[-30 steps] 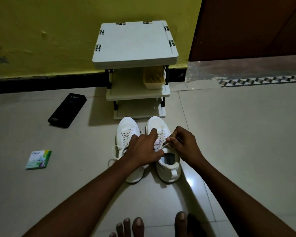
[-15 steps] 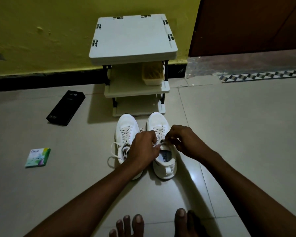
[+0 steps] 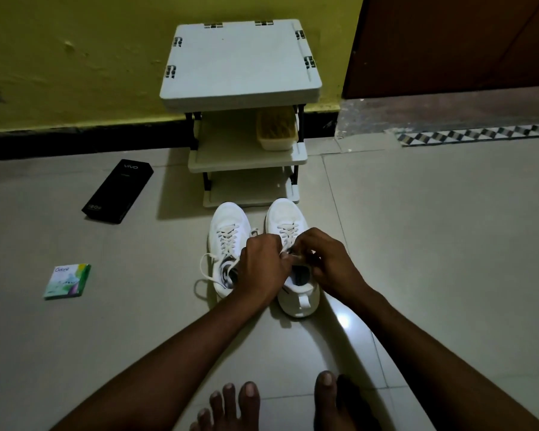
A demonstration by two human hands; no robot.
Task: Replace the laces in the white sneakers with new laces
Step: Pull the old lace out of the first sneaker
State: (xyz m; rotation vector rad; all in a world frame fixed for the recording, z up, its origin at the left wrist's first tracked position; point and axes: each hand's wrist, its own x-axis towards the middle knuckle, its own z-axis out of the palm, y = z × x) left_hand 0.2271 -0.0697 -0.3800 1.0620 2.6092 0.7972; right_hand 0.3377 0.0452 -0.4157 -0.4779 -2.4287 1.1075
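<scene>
**Position.** Two white sneakers are stood side by side on the tiled floor point(image 3: 417, 244), toes toward a low shelf rack point(image 3: 240, 63). The left hand point(image 3: 263, 265) and the right hand point(image 3: 327, 259) are both set over the throat of the right-side sneaker point(image 3: 288, 217). The fingers of each hand are curled, and a pale lace point(image 3: 286, 255) is pinched between them near the top eyelets. The exact grip is partly hidden by the knuckles. The left-side sneaker point(image 3: 229, 219) is laced, and its loose lace point(image 3: 203, 272) trails onto the floor beside it.

**Stage.** It is judged early: the old lace is being undone and is not yet drawn out.

**Risks noted.**
- The sneaker is not pinned down. A sharp pull could drag or tip it into its neighbour, which stands just beside it.
- A knot pulled the wrong way could be tightened rather than freed.
- The light is dim and the upper eyelets are covered by the hands, so a crossing could be missed.
- The trailing lace could be snagged by the left forearm.
- No new laces can be identified. A black box point(image 3: 119, 189) and a green packet point(image 3: 67, 281) lie well apart to the left, and their contents cannot be told.
</scene>
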